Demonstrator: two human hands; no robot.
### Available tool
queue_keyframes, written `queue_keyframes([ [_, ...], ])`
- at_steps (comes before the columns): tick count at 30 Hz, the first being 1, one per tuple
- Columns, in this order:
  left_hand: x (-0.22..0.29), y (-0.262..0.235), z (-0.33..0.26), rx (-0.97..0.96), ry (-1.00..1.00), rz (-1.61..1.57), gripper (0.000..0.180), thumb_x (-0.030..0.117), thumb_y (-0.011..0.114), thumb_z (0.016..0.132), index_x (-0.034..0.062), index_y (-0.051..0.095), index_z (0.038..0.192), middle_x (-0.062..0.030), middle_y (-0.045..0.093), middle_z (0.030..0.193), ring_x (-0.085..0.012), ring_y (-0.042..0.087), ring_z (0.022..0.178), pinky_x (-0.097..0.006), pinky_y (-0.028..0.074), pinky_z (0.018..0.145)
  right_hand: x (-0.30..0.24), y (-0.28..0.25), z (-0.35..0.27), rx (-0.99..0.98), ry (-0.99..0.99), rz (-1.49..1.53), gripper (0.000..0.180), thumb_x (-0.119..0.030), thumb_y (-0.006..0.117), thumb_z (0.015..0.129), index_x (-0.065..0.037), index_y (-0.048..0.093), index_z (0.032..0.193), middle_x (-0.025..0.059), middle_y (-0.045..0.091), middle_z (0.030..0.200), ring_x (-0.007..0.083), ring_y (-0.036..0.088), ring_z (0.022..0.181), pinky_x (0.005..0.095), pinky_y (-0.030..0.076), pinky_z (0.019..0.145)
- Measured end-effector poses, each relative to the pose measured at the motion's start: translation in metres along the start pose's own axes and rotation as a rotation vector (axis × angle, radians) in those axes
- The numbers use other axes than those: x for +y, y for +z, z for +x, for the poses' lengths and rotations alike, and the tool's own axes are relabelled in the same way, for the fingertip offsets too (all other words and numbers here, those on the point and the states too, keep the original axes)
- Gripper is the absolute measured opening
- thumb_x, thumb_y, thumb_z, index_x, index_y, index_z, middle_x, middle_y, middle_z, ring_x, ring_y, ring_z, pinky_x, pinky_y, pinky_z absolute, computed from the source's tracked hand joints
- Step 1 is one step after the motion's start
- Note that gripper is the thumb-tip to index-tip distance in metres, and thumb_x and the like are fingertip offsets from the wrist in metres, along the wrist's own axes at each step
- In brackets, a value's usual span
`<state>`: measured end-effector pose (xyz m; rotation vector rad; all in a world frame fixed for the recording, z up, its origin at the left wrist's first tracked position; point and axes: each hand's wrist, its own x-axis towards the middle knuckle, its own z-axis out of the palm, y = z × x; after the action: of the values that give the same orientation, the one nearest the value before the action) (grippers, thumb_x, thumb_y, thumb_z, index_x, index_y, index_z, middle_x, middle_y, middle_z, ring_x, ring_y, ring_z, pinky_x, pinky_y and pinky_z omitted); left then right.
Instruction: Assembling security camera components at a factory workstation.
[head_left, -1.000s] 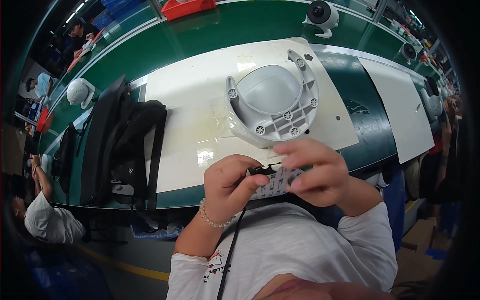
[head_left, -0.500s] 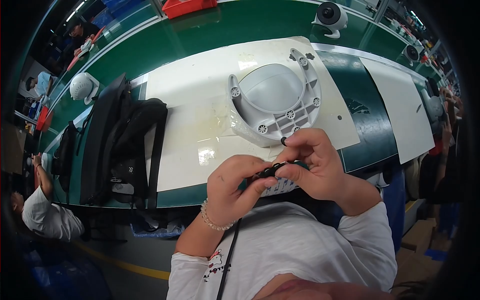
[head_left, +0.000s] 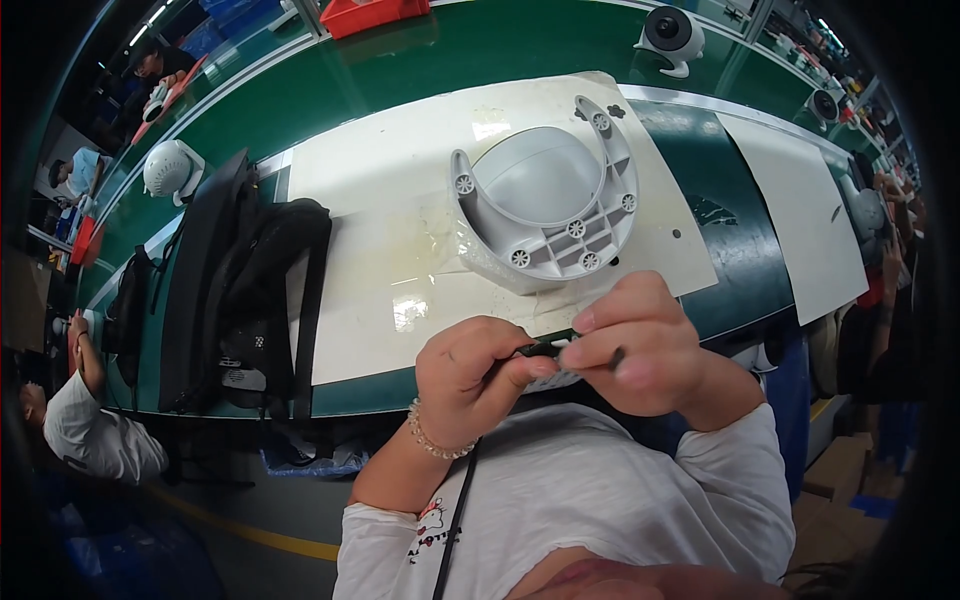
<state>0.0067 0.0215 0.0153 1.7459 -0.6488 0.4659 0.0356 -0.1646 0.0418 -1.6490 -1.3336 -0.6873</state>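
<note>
My left hand [head_left: 465, 375] pinches a small, thin black strip [head_left: 545, 347] between thumb and fingers, close to my body. In the earlier picture it shows round black lumps, like rubber pads. My right hand [head_left: 640, 345], partly smeared by motion, has its fingertips closed at the strip's right end. A small dark piece [head_left: 617, 356] shows among its fingers, too blurred to name. Just beyond both hands, a white plastic fan part [head_left: 545, 180] lies on bubble wrap, its rounded shell inside a ribbed U-shaped stand with several round sockets facing up.
A pale board [head_left: 370, 250] covers the green bench. Black padded bags [head_left: 265, 290] lie at the left. White fans stand on the far green belt [head_left: 500, 50], one at the right [head_left: 672, 40], another at the left [head_left: 170, 170]. A red bin [head_left: 372, 14] stands at the back. Other people work nearby.
My right hand has turned, its fingers folding over the strip. The black piece at its fingertip has swung down to the right. My left hand holds nearly the same place.
</note>
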Motion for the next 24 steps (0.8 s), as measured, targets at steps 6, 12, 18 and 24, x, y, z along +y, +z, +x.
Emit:
queue_keyframes([
  [6,0.003,0.0,0.003,-0.047,-0.003,0.034,0.023,0.012,0.076,0.064,0.0028,0.057,0.074,-0.0078,0.057,0.065,-0.019,0.055,0.055,-0.026,0.043,0.05,-0.006,-0.002,0.02,-0.061,0.229,0.248,0.055,0.01,0.064,0.068,-0.01,0.038,0.113,0.0104,0.056,0.087,0.0239,0.057,0.075,0.0343,0.044,0.065],
  [12,-0.005,-0.003,0.0,-0.157,-0.167,-0.179,0.022,0.016,0.076,0.065,0.0037,0.059,0.071,-0.0055,0.057,0.063,-0.0169,0.054,0.055,-0.025,0.042,0.05,-0.001,-0.021,0.039,-0.642,0.437,0.56,0.011,-0.007,0.067,0.071,-0.006,0.057,0.077,0.0076,0.056,0.076,0.0247,0.057,0.063,0.033,0.044,0.056],
  [18,-0.018,-0.003,-0.005,-0.008,-0.146,-0.142,0.02,0.01,0.075,0.066,0.0014,0.06,0.076,-0.0086,0.059,0.079,-0.0134,0.053,0.059,-0.024,0.041,0.053,0.017,-0.016,0.014,0.136,0.173,0.202,0.064,0.013,0.056,0.073,-0.009,0.023,0.123,0.0119,0.044,0.103,0.0189,0.059,0.076,0.0273,0.048,0.065],
  [24,-0.019,0.011,0.005,0.173,-0.039,0.002,0.021,0.004,0.075,0.064,-0.0013,0.061,0.079,-0.0192,0.04,0.125,-0.0142,0.057,0.067,-0.024,0.048,0.058,0.04,-0.011,0.011,0.053,0.255,0.021,0.079,0.016,0.053,0.074,-0.011,0.011,0.135,0.0125,0.043,0.107,0.0177,0.058,0.081,0.0248,0.047,0.067],
])
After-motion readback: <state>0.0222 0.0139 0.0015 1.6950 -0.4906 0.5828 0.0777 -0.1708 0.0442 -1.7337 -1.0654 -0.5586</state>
